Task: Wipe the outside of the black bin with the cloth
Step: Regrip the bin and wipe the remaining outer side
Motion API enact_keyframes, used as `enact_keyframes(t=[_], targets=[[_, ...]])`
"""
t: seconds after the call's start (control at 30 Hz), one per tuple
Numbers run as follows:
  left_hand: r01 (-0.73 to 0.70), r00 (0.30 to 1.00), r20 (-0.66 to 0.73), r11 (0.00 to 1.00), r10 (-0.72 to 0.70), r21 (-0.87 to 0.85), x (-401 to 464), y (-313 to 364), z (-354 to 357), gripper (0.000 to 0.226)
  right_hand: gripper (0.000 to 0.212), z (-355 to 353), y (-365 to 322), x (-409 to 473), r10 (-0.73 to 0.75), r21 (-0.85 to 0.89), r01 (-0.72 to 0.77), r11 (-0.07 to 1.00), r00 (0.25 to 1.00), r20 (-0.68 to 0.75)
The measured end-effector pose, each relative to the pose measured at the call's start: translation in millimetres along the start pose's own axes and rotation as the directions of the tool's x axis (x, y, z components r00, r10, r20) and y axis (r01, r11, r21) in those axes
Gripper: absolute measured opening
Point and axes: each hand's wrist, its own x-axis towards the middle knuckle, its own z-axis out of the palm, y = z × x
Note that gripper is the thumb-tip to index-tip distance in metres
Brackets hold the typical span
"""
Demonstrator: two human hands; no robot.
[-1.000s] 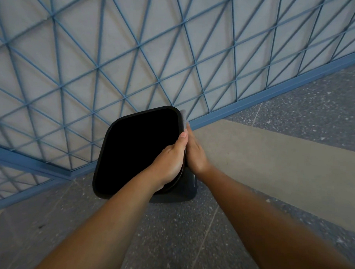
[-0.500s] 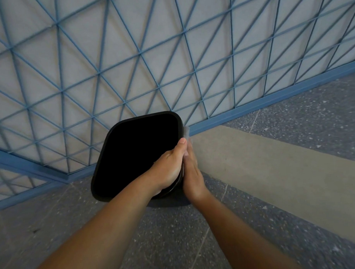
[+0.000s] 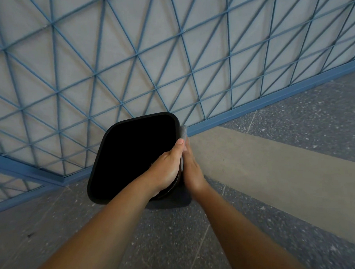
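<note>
Against the blue lattice wall point(image 3: 129, 61), on speckled floor point(image 3: 160, 241): black bin point(image 3: 133, 156), upright, mouth open. I read my left hand point(image 3: 166, 171), fingers curled over the near rim, as steadying it; right hand point(image 3: 192, 174), fingers straight and together, presses the grey cloth point(image 3: 184, 131) flat against the outer right side to wipe.

Both arms reach to frame centre. Left hand point(image 3: 167, 171) curled, thumb up. Right hand point(image 3: 192, 172) flat, fingers straight.

One black bin point(image 3: 133, 154), one grey cloth point(image 3: 183, 132), two hands: left hand point(image 3: 167, 171), right hand point(image 3: 193, 174).
</note>
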Motion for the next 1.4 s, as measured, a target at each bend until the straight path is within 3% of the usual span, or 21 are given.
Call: enact_keyframes(t=[0.07,0.2,0.27,0.4,0.47,0.63,0.73,0.77,0.83,0.9,0.97,1.1,1.23,1.33,1.4], targets=[[0.004,1.0,-0.001,1.0,-0.004,-0.002,1.1,-1.6,0.1,0.067,0.095,-3.5,-2.2,7.2,0.033,-0.009,-0.033,0.999,0.999,0.0],[0.011,1.0,-0.006,1.0,-0.011,0.003,1.4,-0.6,0.1,0.063,0.06,7.8,1.0,-28.0,-0.06,0.06,0.06,0.996,0.998,-0.009],[0.008,1.0,0.003,1.0,-0.008,-0.001,0.7,0.5,0.8,0.06,0.053,7.4,3.8,-28.8,-0.068,0.061,0.07,0.996,0.997,-0.032],[-0.015,1.0,-0.014,1.0,0.015,-0.011,0.0,-0.7,0.5,0.058,0.092,0.7,-9.6,10.4,0.03,-0.016,-0.03,0.999,0.999,-0.02],[-0.023,1.0,-0.006,1.0,0.023,-0.006,0.2,-1.0,0.5,0.058,0.098,1.4,-16.3,7.1,0.053,-0.007,-0.053,0.999,0.999,-0.011],[0.007,1.0,-0.002,1.0,-0.007,0.017,0.8,-0.3,-0.3,0.061,0.062,5.6,-6.2,-21.4,-0.05,0.048,0.052,0.997,0.998,-0.039],[-0.015,1.0,0.0,1.0,0.015,0.001,1.8,-1.5,-0.5,0.062,0.098,0.0,-4.6,5.3,0.047,0.022,-0.046,0.999,0.999,-0.023],[-0.016,1.0,-0.005,1.0,0.016,-0.003,1.5,-0.7,-0.4,0.061,0.101,-1.0,-4.9,10.5,0.061,0.022,-0.061,0.998,0.998,-0.022],[-0.014,1.0,-0.001,1.0,0.014,0.012,0.3,1.2,-0.8,0.066,0.089,1.5,-10.2,1.5,0.057,0.027,-0.056,0.998,0.998,-0.015],[0.003,1.0,0.002,0.999,-0.003,0.036,-0.1,2.3,-1.1,0.078,0.059,5.7,-13.3,-16.6,0.011,0.057,-0.009,0.998,0.999,-0.039],[0.018,1.0,0.0,1.0,-0.018,0.024,-1.6,3.3,-1.5,0.08,0.052,7.0,-11.1,-21.8,-0.013,0.063,0.017,0.998,0.998,-0.065],[-0.009,1.0,-0.014,1.0,0.008,-0.027,-5.3,8.9,0.7,0.055,0.077,-1.2,-12.4,13.7,-0.026,0.014,0.026,1.0,0.999,-0.024],[0.011,1.0,-0.014,1.0,-0.011,-0.009,-8.6,12.6,1.5,0.055,0.098,-2.8,-9.3,18.9,0.048,0.004,-0.048,0.999,0.998,-0.03],[0.002,1.0,-0.013,1.0,-0.002,0.02,-8.5,11.1,1.4,0.054,0.066,1.8,-10.5,-4.2,-0.045,-0.039,0.043,0.998,0.999,-0.03],[-0.014,1.0,-0.015,0.999,0.014,0.029,-6.7,10.7,1.2,0.052,0.064,-0.6,-8.5,5.8,-0.099,-0.072,0.1,0.992,0.995,0.008]])
